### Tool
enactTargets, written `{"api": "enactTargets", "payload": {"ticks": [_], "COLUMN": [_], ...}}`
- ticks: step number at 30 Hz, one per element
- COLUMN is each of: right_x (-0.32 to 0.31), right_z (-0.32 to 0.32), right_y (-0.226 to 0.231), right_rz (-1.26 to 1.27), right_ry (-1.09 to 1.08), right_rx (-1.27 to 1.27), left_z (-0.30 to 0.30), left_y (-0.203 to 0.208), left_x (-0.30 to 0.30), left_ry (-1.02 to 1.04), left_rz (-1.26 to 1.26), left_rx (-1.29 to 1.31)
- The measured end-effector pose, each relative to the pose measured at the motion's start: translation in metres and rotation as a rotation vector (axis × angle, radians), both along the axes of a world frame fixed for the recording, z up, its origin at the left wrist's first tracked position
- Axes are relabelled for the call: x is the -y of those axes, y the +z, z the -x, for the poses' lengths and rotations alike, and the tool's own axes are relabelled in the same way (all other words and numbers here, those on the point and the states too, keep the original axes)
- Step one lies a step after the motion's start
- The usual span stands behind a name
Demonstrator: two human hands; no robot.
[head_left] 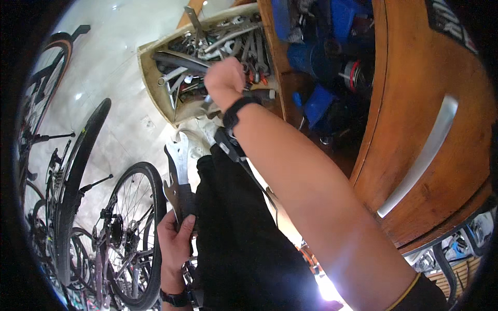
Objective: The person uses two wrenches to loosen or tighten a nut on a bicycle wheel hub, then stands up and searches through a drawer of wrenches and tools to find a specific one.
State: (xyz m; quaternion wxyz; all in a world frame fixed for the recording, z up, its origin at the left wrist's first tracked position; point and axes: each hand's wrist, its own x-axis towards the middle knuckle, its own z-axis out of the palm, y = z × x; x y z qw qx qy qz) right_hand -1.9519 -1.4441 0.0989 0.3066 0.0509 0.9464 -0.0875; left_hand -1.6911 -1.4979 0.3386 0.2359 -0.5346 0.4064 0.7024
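Observation:
My left hand [176, 239] is closed round the dark grip of a long silver open-ended wrench [180, 155]. A second, smaller wrench [170, 193] lies against it in the same grasp, with the jaws of both pointing away from me. Over an open cream drawer [150, 96] full of tools, my right hand [226, 79] is curled shut with its fingertips hidden. A dark-handled tool [184, 61] reaches the left side of that hand; whether the fingers hold it cannot be seen. Several wrenches [254, 51] lie in the drawer just beyond the hand.
Bicycles stand at the left, the nearest wheel [158, 207] close to my left hand. At the right is a wooden cabinet front [415, 150] with a curved metal handle [423, 155]. Blue items [319, 106] fill an open compartment beside the tool drawer.

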Motion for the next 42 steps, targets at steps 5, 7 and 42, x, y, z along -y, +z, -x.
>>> {"api": "enactTargets", "payload": {"ticks": [5, 7, 42], "right_x": [0.026, 0.015, -0.038], "right_z": [-0.011, 0.006, 0.083], "right_y": [-0.005, -0.02, -0.043], "right_rz": [0.055, -0.031, -0.406], "right_ry": [-0.261, -0.175, 0.754], "right_rx": [-0.04, 0.005, 0.534], "left_z": [-0.003, 0.003, -0.01], "left_y": [-0.005, -0.006, -0.02], "left_x": [-0.002, -0.005, 0.013], "left_ry": [-0.002, -0.005, 0.095], "left_rz": [0.014, -0.022, 0.001], "left_rx": [0.039, -0.01, 0.048]}}
